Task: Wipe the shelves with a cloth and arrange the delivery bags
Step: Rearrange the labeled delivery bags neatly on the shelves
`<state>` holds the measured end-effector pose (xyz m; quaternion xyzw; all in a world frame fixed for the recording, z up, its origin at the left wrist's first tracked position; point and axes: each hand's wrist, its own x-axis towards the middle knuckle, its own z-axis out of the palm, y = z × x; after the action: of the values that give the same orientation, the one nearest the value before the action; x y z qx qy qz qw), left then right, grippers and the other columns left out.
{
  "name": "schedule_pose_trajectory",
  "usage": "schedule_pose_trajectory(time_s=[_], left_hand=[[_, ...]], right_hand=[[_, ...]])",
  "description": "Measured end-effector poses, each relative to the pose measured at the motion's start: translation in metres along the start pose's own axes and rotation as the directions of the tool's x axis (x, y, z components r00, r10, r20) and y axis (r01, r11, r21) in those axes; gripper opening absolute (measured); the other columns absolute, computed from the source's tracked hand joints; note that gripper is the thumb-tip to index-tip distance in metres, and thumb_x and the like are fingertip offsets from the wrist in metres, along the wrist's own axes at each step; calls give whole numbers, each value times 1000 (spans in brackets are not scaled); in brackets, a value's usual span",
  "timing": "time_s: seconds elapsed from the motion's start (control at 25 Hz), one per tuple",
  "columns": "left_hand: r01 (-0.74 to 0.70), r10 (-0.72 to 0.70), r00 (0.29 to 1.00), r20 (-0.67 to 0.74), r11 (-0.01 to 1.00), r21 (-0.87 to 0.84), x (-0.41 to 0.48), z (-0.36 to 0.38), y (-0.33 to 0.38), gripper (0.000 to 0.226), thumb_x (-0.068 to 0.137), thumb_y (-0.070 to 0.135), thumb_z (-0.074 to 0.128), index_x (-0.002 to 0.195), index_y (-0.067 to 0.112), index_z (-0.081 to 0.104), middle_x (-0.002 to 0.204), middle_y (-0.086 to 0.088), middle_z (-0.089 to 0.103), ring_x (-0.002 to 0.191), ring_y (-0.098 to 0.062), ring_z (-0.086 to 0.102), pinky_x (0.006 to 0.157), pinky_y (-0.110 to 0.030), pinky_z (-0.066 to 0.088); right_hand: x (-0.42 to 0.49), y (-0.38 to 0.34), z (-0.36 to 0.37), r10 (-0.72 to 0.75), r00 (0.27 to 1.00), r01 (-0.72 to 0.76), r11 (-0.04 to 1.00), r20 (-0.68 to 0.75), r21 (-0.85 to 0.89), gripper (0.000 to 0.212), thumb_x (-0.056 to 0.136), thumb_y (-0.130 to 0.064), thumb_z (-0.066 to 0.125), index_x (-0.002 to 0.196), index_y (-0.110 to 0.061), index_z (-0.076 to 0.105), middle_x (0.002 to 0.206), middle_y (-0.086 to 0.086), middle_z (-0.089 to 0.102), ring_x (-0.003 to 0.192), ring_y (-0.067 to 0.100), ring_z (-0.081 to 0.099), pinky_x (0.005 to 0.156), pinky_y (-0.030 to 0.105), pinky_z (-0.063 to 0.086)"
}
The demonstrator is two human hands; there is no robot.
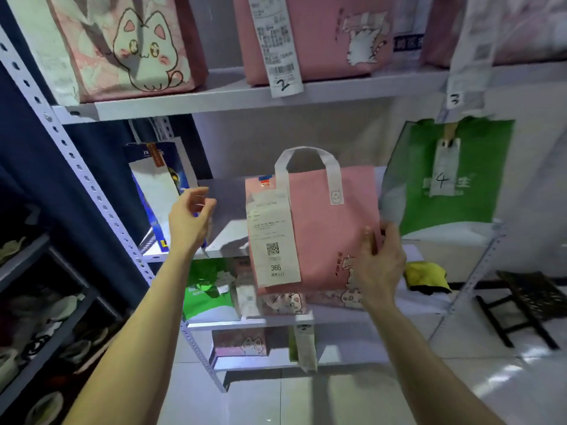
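Where the right hand [380, 259] grips, a pink bag [316, 216] hangs upright.

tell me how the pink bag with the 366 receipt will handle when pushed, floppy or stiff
Probably stiff: the pink bag keeps flat sides while the right hand grips only one edge. Likely light, as that single grip seems to carry it. Its receipt hangs loose and may flap.

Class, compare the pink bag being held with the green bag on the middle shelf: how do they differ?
The pink bag is gripped by the right hand in front of the shelf; the green bag stands on it. The pink bag's slip is printed, reading 366; the green bag's tag is handwritten, 4. Both carry paper labels.
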<state>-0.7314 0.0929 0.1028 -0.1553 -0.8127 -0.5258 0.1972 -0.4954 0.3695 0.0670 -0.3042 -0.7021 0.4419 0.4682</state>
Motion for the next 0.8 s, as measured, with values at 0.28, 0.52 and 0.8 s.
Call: schedule_pose_trajectory(time_s=[0.28,0.52,0.8], left_hand=[[5,8,949,314,999,-42,-74,109,52,25,107,24,70,132,18,69,106,-5,77,95,-23,76,77,-40,67],[145,-21,830,558,973,-179,-135,155,116,25,110,36,65,119,15,76,101,-5,83,92,-24,80,88,-53,67],[215,-20,627,779,965,-148,-144,98,105,60,83,85,69,118,36,77,118,4,82,103,-23,82,82,-40,69]], right_hand=[[-28,47,-132,145,968,-162,984,-205,-68,11,102,-29,58,93,-29,52,79,-8,62,73,5,57,62,30,41],[-31,65,-209,192,930,-232,968,-313,-97,9,102,-29,58,94,-26,54,84,-8,65,78,18,61,72,41,51],[-15,41,-158,145,979,-154,987,-145,-51,10,106,-25,58,96,-21,58,87,-3,67,79,16,63,67,33,46]])
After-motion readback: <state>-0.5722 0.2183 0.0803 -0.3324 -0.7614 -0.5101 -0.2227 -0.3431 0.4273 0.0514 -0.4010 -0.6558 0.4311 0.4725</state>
